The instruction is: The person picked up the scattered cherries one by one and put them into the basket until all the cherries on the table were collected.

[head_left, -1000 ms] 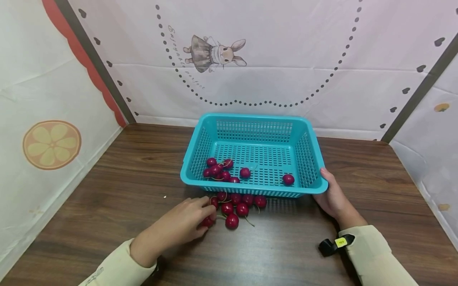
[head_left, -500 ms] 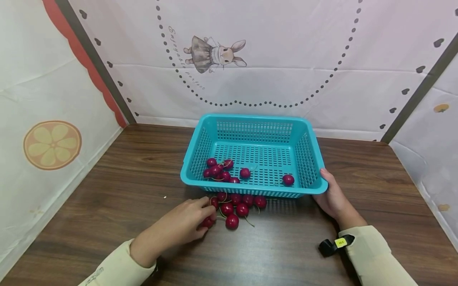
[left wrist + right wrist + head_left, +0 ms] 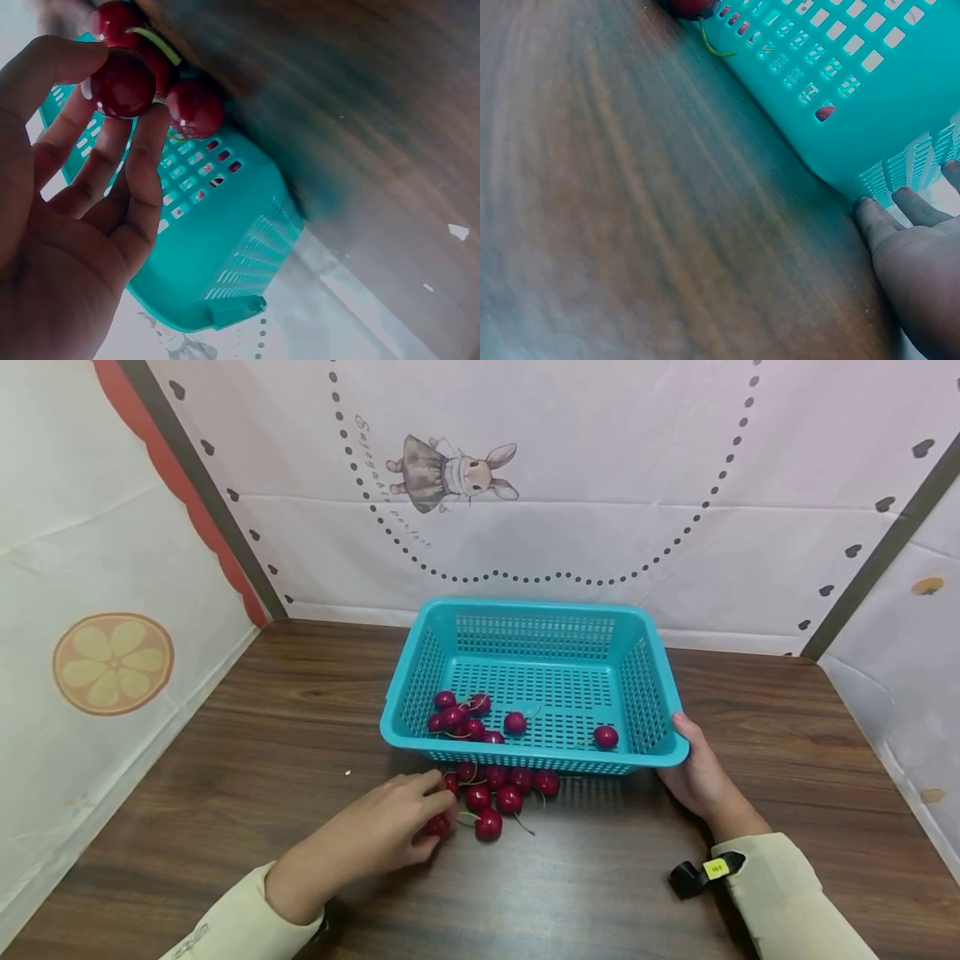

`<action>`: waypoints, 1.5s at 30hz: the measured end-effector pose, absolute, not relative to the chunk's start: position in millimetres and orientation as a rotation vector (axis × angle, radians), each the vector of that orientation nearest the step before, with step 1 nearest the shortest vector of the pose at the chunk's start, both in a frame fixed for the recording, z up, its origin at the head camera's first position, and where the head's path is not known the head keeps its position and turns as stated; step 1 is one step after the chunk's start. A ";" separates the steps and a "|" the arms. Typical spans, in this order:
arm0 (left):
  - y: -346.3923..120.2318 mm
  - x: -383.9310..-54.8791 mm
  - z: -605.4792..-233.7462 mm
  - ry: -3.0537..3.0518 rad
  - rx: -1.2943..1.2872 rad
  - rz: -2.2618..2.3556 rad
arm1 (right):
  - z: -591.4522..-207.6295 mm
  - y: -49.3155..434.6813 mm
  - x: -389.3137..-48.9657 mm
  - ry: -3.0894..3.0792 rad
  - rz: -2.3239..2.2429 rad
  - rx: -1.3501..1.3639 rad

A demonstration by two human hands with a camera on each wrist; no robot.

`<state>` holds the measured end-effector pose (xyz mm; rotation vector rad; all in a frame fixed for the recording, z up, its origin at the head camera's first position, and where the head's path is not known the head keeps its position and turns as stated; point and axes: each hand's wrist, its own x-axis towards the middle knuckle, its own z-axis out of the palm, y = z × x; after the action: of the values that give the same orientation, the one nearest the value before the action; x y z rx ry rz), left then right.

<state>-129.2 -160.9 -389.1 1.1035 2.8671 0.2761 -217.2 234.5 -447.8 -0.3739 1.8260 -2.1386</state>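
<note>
A teal plastic basket [image 3: 534, 635] stands on the wooden table with several red cherries [image 3: 459, 720] in its left front part and one cherry [image 3: 605, 737] at the right. More cherries [image 3: 498, 787] lie on the table just in front of it. My left hand [image 3: 427, 814] pinches one cherry [image 3: 122, 82] between thumb and fingertips at the left end of that pile, low over the table. My right hand [image 3: 693, 768] holds the basket's front right corner, thumb on the rim, fingers [image 3: 877, 221] against the basket wall [image 3: 870, 97].
Paper-covered walls enclose the table [image 3: 285, 710] at the back and on both sides. A small white speck [image 3: 347, 772] lies left of the cherries. A black wrist strap with a yellow tag [image 3: 701, 870] sits on my right sleeve.
Almost nothing: my left fingers have shifted slightly on the cherry at the pile's left end. The basket and my right hand have stayed put.
</note>
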 end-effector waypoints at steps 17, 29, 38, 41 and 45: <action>-159.7 -129.8 -362.1 3.015 1.275 0.531 | -446.3 234.0 -217.4 1.831 -2.141 -0.373; -164.1 -164.4 -341.9 3.150 1.196 0.794 | -446.6 234.4 -216.9 1.841 -2.122 -0.365; -165.8 -200.4 -335.7 3.138 0.777 0.640 | -446.5 234.7 -217.1 1.840 -2.126 -0.359; -164.7 -212.0 -337.7 3.115 0.726 0.586 | -446.4 234.4 -217.3 1.840 -2.132 -0.354; -162.4 -224.4 -342.1 3.092 0.699 0.512 | -446.3 234.0 -217.1 1.838 -2.138 -0.356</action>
<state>-224.4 -162.4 -342.1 0.6990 3.0916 0.5118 -217.1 234.0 -446.3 -0.3555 1.8384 -2.1375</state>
